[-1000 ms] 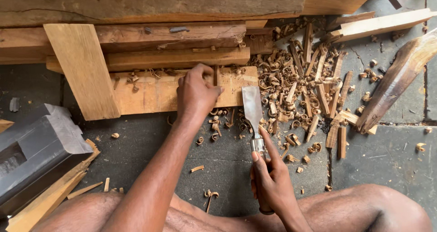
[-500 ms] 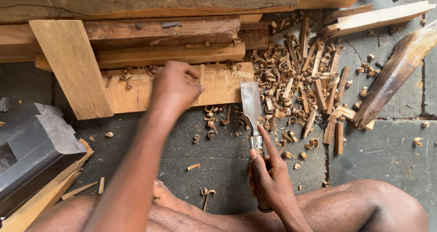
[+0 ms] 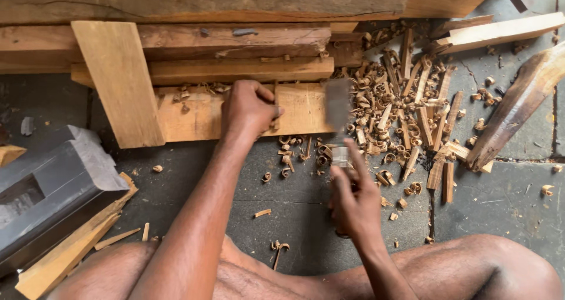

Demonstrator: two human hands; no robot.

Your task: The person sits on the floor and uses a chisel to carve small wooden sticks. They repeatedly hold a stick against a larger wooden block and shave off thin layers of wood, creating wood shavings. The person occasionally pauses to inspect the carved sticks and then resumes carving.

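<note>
view: single head camera, no second view to overlap | position: above the seated person, over the knees | facing: steeply down and forward at the plank [image 3: 194, 114] | range: close, arm's reach | frame: stacked boards beyond the plank at top, thighs at bottom, shavings [image 3: 406, 105] right of the plank

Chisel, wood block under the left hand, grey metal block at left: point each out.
chisel [image 3: 338, 103], head view, on the flat blurred blade
wood block [image 3: 194, 118], head view, on its bare top face, left of the hand
grey metal block [image 3: 53, 179], head view, on its upper face
</note>
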